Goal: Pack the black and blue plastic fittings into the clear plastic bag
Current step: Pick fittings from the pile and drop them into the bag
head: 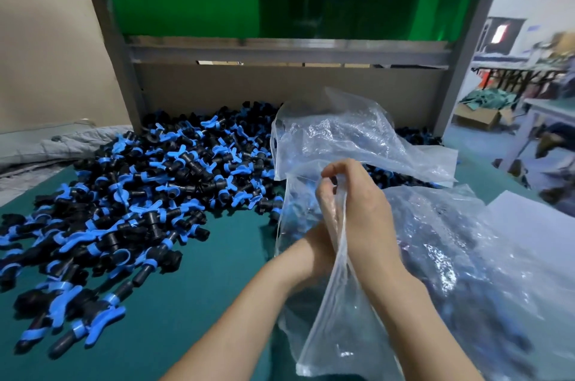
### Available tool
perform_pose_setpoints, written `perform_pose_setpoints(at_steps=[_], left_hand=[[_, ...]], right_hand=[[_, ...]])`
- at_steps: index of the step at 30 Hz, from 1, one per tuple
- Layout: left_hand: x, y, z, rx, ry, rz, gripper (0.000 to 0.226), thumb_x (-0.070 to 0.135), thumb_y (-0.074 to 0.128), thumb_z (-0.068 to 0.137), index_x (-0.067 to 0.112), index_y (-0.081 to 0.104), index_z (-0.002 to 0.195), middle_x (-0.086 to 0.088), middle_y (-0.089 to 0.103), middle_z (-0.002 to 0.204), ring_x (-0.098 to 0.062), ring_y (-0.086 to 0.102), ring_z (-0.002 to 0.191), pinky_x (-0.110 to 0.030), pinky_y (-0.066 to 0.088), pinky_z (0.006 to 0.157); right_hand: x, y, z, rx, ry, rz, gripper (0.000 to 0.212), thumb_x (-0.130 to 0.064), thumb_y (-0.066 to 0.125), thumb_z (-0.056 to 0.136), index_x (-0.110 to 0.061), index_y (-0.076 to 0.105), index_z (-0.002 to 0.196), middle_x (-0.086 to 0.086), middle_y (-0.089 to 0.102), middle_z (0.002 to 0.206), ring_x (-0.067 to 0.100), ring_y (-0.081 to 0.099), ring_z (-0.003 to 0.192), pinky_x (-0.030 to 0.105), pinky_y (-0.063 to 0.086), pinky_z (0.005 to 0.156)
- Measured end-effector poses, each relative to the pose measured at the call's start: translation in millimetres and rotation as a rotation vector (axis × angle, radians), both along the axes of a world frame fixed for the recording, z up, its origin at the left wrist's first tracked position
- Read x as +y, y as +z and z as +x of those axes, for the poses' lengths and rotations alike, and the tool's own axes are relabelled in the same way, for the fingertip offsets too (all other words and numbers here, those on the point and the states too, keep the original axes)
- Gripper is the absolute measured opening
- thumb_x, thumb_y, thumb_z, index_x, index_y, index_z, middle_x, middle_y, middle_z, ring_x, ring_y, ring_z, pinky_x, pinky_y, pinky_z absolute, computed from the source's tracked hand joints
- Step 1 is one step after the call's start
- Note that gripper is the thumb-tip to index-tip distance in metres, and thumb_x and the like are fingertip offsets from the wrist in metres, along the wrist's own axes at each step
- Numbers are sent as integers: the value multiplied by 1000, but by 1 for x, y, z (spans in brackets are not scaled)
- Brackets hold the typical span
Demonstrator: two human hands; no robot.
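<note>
At the far left edge of the tabletop (202, 287) lies a grey cloth (62, 147), out of the way of the work. Next to it, the black and blue fittings (140, 194) are spread in one big loose pile, from the near left corner up to the back edge. I think they lie there so that the person can take them easily with one grip and bring them to the bag beside it.

The left grip (320, 225) is near the middle of the tabletop, just right of the pile. It is seen only through the film, and the other grip hides part of it, so I cannot tell if its fingers pinch the film or only push against it. It seems to be there to separate the two walls of the bag.

The clear plastic bag (323, 327) hangs around both grips and reaches down toward the near edge. Its mouth is not yet wide open, and I cannot see any fittings inside it.

The right grip (361, 212) touches the left one. Its fingers are curled and pinch the upper edge of the film, probably to pull the mouth apart.

On the right side of the tabletop lie more clear bags (466, 256), with dark and blue shapes inside, so they are probably already packed. At the right edge lies a white sheet (529, 218).
</note>
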State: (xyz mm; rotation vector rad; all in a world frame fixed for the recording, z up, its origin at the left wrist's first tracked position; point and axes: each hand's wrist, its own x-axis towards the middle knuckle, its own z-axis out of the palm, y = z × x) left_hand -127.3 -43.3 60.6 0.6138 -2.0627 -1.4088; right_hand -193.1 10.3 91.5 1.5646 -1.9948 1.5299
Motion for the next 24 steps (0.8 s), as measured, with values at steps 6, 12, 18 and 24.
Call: perform_pose_setpoints(at_steps=[6,12,18,24], left_hand=[[-39,-50,66,-2,424,-114,17,27,48,102,30,63,108,12,72,82,-11,66,70,-30,54,65],[-73,-76,90,-319,701,-491,21,38,40,100,36,52,117,13,61,91,-12,55,84,-32,42,74],[-104,-80,64,-613,688,-692,47,37,36,103,25,31,148,-1,52,126,-20,51,113,-36,39,97],[-124,-75,49,-719,688,-707,43,44,33,102,33,35,144,-2,54,121,-17,49,72,-33,35,66]], right_hand=[[-7,-38,11,-105,68,54,7,-29,50,95,-30,52,100,-11,63,89,18,59,78,44,50,70],[-16,-88,2,-230,4,245,6,-36,48,97,-38,45,93,-12,63,82,16,58,77,42,49,71],[-20,-95,1,-176,-43,244,7,-42,47,96,-40,43,91,-19,56,72,6,54,68,32,35,56],[-22,-98,-3,-174,-41,247,5,-41,47,95,-39,43,91,-17,54,69,7,53,65,31,34,55]])
